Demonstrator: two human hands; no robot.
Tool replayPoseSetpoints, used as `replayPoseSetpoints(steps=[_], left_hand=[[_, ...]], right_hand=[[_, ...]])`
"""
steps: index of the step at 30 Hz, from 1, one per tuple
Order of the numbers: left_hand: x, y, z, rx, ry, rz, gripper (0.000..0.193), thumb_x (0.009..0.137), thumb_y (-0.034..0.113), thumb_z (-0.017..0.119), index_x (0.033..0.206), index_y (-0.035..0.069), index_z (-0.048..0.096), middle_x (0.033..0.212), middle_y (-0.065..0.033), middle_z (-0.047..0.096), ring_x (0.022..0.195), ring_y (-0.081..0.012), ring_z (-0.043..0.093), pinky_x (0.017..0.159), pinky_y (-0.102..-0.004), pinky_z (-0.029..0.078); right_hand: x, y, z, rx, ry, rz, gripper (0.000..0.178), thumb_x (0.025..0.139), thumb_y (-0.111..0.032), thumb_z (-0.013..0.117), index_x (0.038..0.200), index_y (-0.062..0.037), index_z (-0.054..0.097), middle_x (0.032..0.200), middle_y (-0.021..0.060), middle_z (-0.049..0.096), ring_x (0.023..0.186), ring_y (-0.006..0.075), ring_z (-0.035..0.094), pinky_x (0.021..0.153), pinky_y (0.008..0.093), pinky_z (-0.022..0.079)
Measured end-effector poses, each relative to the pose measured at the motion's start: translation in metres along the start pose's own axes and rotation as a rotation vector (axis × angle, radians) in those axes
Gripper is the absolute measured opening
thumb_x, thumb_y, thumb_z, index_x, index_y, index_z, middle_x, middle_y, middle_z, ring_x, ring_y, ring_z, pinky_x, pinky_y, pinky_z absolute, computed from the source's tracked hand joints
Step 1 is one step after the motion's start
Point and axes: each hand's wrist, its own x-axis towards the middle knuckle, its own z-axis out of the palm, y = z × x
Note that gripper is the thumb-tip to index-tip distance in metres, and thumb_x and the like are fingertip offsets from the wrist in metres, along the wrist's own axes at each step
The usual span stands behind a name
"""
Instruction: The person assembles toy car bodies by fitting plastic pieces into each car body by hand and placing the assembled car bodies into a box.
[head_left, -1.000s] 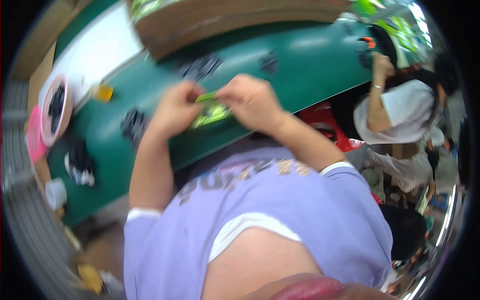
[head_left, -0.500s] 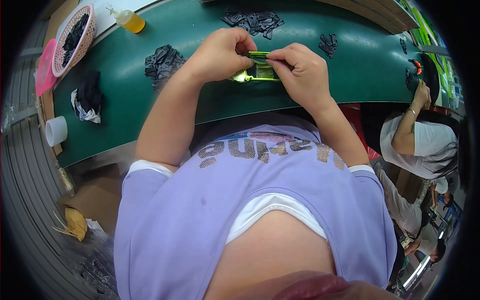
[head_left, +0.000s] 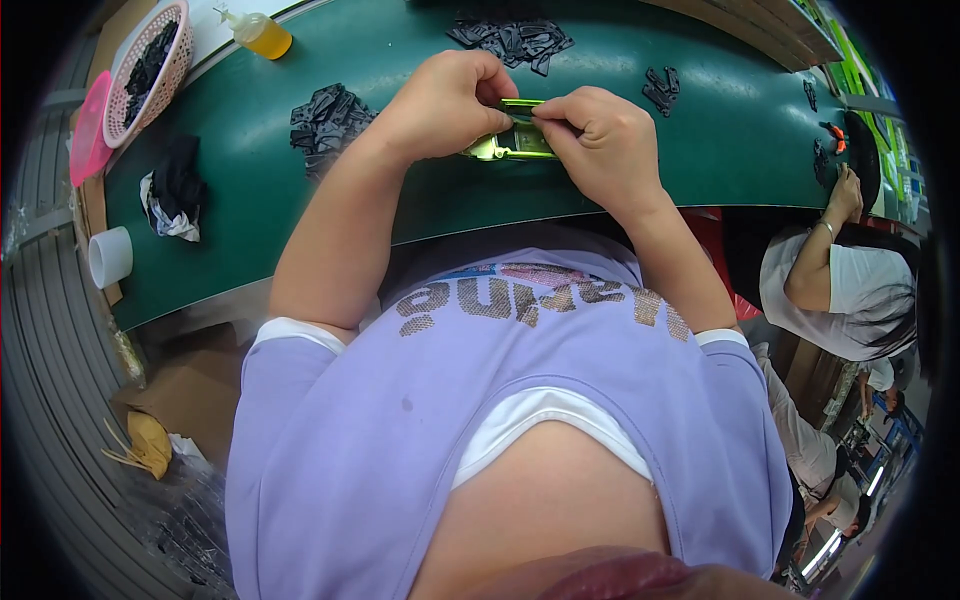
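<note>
Between my two hands, over the green table, is a bright yellow-green frame-like part [head_left: 528, 154] with a dark inside. My left hand [head_left: 455, 108] grips its left side, thumb and fingers pinched near the far bar. From the other side, my right hand [head_left: 602, 142] pinches the far right edge with thumb and forefinger. The fingers cover both ends of the part, so any small piece between them is hidden. A pile of flat black plastic pieces [head_left: 328, 125] lies left of my left forearm, and another black pile [head_left: 515, 42] lies beyond my hands.
The green table [head_left: 250, 230] also holds a small black group [head_left: 661, 90], a bottle of yellow liquid [head_left: 262, 38], a dark cloth [head_left: 178, 190] and a white cup [head_left: 110, 257]. A pink basket [head_left: 180, 62] stands far left. A co-worker [head_left: 835, 275] sits at the right.
My hands stay on the yellow-green part, which has shifted very slightly. My fingers keep almost the same pinch.
</note>
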Motion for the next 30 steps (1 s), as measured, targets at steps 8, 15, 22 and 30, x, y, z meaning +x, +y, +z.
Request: replayPoseSetpoints(steps=[8,15,22,30], left_hand=[[0.000,0.002,0.001,0.049,0.016,0.011,0.021,0.074,0.005,0.076,0.092,-0.002,0.069,0.081,-0.0112,0.071,0.073,-0.0179,0.068,0.066,-0.0310,0.055],[-0.001,0.006,0.003,0.095,0.124,0.079,0.016,0.074,0.008,0.077,0.086,-0.002,0.071,0.077,-0.0108,0.071,0.068,-0.0172,0.067,0.063,-0.0306,0.054],[0.000,-0.001,0.007,0.419,0.225,0.440,0.016,0.073,0.008,0.076,0.086,0.000,0.071,0.077,-0.0110,0.068,0.070,-0.0225,0.066,0.064,-0.0326,0.052],[-0.003,0.003,0.011,0.539,0.264,0.536,0.011,0.072,0.008,0.072,0.079,0.001,0.068,0.075,-0.0129,0.064,0.071,-0.0312,0.063,0.063,-0.0381,0.051]], right_hand=[[0.002,-0.002,0.008,0.005,0.082,-0.007,0.004,0.079,-0.014,0.072,0.081,-0.0100,0.073,0.075,0.0067,0.067,0.069,0.0268,0.066,0.061,0.0377,0.053],[0.012,-0.007,-0.002,-0.224,0.130,-0.077,0.008,0.076,-0.015,0.075,0.076,-0.0104,0.068,0.078,0.0062,0.065,0.076,0.0288,0.064,0.071,0.0371,0.052],[0.035,0.019,-0.014,-0.413,-0.223,-0.401,0.010,0.078,-0.019,0.069,0.076,-0.0087,0.068,0.079,0.0057,0.067,0.080,0.0254,0.065,0.075,0.0375,0.052],[0.040,0.018,-0.014,-0.389,-0.378,-0.542,0.011,0.075,-0.018,0.067,0.079,-0.0077,0.070,0.083,0.0054,0.069,0.086,0.0253,0.066,0.076,0.0367,0.055]])
